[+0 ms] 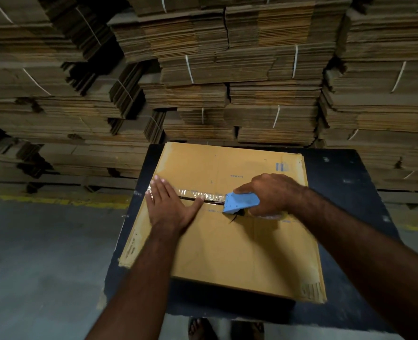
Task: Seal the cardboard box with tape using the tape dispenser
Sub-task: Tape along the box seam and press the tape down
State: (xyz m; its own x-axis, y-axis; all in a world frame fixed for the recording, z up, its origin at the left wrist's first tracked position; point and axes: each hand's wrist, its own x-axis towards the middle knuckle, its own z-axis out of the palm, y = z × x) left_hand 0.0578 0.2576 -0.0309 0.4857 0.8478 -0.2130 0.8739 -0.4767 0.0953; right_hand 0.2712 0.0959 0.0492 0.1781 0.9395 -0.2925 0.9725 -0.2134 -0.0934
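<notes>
Dispenser [240, 201] gripped in right hand [269, 195] fingers.

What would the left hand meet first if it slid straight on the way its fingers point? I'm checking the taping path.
Likely only the box's far-left edge, then the black table; left hand lies flat on the tape.

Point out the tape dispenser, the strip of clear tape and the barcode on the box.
tape dispenser [240, 201], head view, on its blue body.
clear tape [190, 192], head view, on the strip laid over the seam.
barcode [282, 166], head view, mid-print.
</notes>
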